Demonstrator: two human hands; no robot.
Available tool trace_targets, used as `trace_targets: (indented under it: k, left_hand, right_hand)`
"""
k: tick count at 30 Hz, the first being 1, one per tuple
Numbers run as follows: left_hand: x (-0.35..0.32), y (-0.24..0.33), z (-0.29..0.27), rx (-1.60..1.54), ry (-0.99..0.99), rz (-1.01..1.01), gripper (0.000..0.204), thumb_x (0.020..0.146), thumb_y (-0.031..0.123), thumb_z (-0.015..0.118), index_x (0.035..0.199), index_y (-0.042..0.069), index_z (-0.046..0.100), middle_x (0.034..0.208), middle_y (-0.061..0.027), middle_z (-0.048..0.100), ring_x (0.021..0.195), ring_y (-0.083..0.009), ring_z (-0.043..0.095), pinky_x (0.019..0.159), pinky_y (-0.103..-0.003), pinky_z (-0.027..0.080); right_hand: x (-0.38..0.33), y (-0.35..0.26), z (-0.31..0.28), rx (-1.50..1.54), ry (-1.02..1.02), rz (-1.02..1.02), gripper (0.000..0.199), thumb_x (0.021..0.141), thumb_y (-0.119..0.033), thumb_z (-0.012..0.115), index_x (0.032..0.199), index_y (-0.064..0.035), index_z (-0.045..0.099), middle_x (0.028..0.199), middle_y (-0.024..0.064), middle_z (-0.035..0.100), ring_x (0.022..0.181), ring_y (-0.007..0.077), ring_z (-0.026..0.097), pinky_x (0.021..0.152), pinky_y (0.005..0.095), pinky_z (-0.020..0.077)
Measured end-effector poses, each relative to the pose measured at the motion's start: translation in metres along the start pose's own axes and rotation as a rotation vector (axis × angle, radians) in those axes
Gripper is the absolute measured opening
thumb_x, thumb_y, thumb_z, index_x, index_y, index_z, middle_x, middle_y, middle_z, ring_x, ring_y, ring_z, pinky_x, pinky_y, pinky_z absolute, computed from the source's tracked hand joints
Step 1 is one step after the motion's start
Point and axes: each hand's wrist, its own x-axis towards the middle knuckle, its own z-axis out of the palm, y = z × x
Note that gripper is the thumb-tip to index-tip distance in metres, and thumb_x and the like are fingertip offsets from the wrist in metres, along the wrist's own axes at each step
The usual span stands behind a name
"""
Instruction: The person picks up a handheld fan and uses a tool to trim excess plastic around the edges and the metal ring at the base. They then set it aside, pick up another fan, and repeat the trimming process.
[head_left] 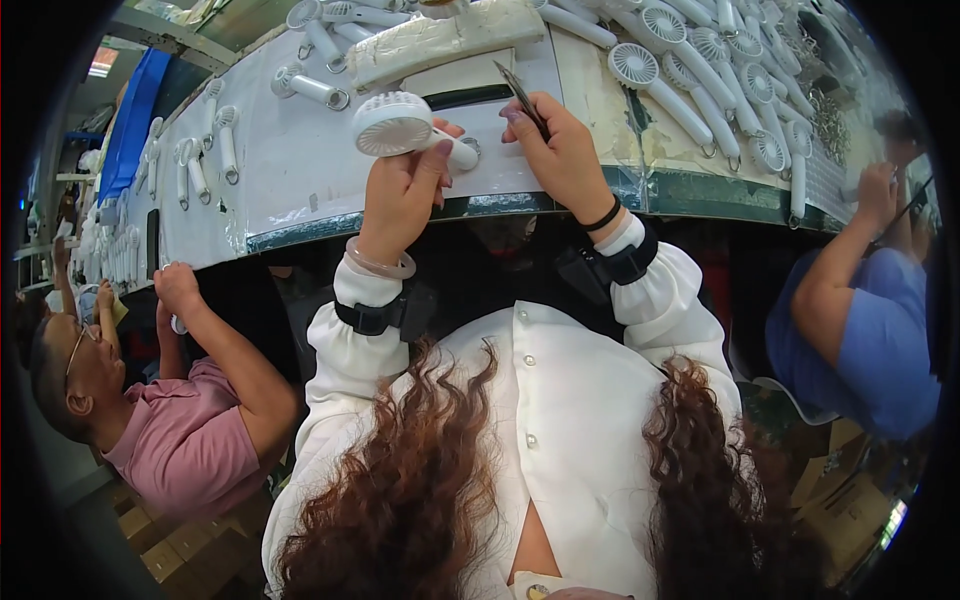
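A white handheld fan (393, 125) is in my left hand (402, 192), its round grille tilted up to the left. My fingers close around its handle, and the handle's end with a small metal ring points toward my right hand (562, 158). That hand grips dark, pointed tweezers (522, 94), tips up and away from the fan. The tweezers and the fan are apart. Both hands are over the front of the white-topped table (300, 190). Just beyond them lies a dark flat strip (470, 96) in front of a long, worn, cream-coloured block (450, 45).
Many white handheld fans (690, 90) are heaped at the right, and several more (225, 145) lie at the left. The table's green front edge (500, 204) curves before me. One person in pink (190, 430) sits at my left, another in blue (870, 330) at my right.
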Motion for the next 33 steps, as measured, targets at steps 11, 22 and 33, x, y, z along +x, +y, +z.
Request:
trace_targets:
  k: [11, 22, 33]
  left_hand:
    - [0.012, -0.011, 0.011, 0.345, 0.015, 0.159, 0.031, 0.105, 0.024, 0.055, 0.123, 0.000, 0.060, 0.097, -0.0065, 0.068, 0.071, -0.0127, 0.058, 0.064, -0.028, 0.048]
    - [0.005, -0.008, 0.008, 0.361, 0.029, 0.179, 0.039, 0.105, 0.038, 0.052, 0.113, 0.003, 0.067, 0.092, -0.0149, 0.069, 0.084, -0.0341, 0.065, 0.079, -0.040, 0.050]
    - [0.008, -0.007, 0.012, 0.415, 0.062, 0.269, 0.039, 0.103, 0.038, 0.054, 0.110, 0.001, 0.067, 0.089, -0.0176, 0.069, 0.085, -0.0395, 0.065, 0.077, -0.042, 0.050]
  right_hand:
    - [-0.001, 0.002, -0.005, 0.169, 0.064, 0.014, 0.017, 0.103, -0.017, 0.057, 0.109, -0.0024, 0.064, 0.082, -0.0020, 0.064, 0.067, 0.0026, 0.050, 0.062, 0.0190, 0.0413]
    - [-0.001, 0.000, -0.005, 0.128, 0.067, 0.000, 0.018, 0.103, -0.018, 0.058, 0.107, -0.0023, 0.065, 0.081, -0.0026, 0.063, 0.066, 0.0023, 0.047, 0.062, 0.0193, 0.0402]
    - [-0.002, -0.001, -0.005, 0.118, 0.058, 0.007, 0.018, 0.102, -0.017, 0.058, 0.108, -0.0017, 0.064, 0.081, -0.0023, 0.063, 0.069, 0.0026, 0.050, 0.064, 0.0197, 0.0420]
